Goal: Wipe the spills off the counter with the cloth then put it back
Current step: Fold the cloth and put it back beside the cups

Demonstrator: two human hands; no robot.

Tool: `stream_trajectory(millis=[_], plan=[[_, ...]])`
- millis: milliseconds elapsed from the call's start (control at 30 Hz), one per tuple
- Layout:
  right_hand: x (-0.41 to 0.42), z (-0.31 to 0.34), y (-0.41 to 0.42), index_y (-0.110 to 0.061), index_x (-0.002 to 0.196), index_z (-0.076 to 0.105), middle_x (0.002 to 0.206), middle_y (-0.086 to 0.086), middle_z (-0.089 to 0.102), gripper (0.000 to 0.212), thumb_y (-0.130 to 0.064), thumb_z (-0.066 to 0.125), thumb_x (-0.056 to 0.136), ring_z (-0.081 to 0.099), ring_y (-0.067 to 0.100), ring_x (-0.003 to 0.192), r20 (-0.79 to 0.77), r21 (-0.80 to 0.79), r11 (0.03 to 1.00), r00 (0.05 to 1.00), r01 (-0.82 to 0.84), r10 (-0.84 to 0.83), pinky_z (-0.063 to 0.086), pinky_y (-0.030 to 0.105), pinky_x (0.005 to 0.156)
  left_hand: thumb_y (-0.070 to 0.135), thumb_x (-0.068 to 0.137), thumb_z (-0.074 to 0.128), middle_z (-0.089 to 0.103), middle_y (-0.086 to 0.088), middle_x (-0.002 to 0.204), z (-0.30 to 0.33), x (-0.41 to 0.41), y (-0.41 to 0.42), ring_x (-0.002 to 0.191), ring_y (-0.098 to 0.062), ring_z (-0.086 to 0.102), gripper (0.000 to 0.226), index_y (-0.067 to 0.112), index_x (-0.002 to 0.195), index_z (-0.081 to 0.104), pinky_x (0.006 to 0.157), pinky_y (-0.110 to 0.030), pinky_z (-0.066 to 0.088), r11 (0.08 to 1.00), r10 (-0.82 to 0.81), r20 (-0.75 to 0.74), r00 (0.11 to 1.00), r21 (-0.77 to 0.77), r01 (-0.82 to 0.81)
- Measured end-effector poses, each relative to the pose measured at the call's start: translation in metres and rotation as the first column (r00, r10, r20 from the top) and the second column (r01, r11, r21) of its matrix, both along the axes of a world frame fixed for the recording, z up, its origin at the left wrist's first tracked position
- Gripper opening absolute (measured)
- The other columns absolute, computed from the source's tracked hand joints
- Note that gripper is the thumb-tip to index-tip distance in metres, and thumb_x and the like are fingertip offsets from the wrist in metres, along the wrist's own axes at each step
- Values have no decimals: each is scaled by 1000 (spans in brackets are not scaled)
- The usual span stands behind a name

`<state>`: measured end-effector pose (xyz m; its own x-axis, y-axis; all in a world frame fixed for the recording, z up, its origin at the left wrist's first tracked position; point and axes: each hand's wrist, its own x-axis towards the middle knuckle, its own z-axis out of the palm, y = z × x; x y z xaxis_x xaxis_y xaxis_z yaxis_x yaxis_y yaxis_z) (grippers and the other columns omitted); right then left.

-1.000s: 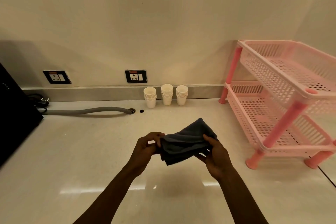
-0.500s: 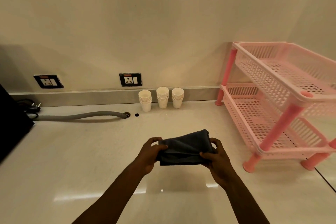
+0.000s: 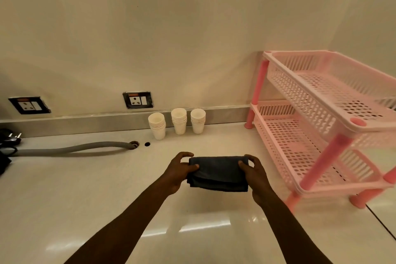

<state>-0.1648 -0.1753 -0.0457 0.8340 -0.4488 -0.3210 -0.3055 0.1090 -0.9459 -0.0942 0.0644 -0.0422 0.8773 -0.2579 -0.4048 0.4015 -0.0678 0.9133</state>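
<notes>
Between left hand (image 3: 179,170) and right hand (image 3: 256,174), folded cloth (image 3: 217,174)

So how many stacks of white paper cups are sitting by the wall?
3, in a row against the backsplash: left stack, middle stack, right stack. The number of cups in each stack can't be told.

Matt dark cloth (image 3: 217,174); glossy, smooth pale desk (image 3: 64,188); pink perforated plastic rack (image 3: 321,126); paper-looking white cups (image 3: 179,121).
</notes>
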Motion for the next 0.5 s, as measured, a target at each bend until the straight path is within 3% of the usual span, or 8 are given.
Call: stream_trajectory(millis=[67,167,233,300,433,500], plan=[[14,-2,-3,-30,130,48,119,4,58,40,-21,64,95,59,22,107,-1,-69,997,1000,17,-17,51,28,71,7,88,74,67,-16,114,5,12,-6,106,-32,67,45,21,125,52,91,-44,60,998,-1,57,998,68,-3],[51,-3,-19,-31,125,40,110,9,60,41,-21,65,94,60,24,101,6,-150,987,998,61,-60,50,31,72,13,88,75,65,-8,109,6,48,-29,103,-28,66,33,24,109,52,78,-35,61,989,15,156,988,141,-37],[80,0,-29,-27,115,43,110,9,60,32,-20,66,94,59,24,98,11,-217,972,996,90,-90,48,27,65,16,89,74,65,-4,101,6,72,-46,98,-25,65,23,23,93,54,69,-27,57,975,39,232,972,205,-88],[109,2,-40,-23,105,54,112,7,61,20,-16,67,92,59,25,99,9,-286,953,995,102,-104,51,26,67,13,88,74,67,-2,94,2,95,-63,97,-25,65,19,22,82,58,69,-24,54,968,64,264,962,217,-124],[155,-3,-60,-22,99,68,115,4,62,19,-6,61,92,58,26,103,5,-333,943,1000,13,-13,50,33,79,5,88,72,67,10,93,-10,128,-92,103,-21,66,19,23,86,72,78,-24,55,966,80,274,959,215,-142],[170,-5,-67,-23,108,70,122,2,60,25,-7,61,92,54,23,104,-2,-381,924,1000,-20,20,48,27,76,3,90,69,69,4,102,-16,138,-106,103,-17,64,18,19,96,76,91,-29,55,951,48,350,935,270,-150]])
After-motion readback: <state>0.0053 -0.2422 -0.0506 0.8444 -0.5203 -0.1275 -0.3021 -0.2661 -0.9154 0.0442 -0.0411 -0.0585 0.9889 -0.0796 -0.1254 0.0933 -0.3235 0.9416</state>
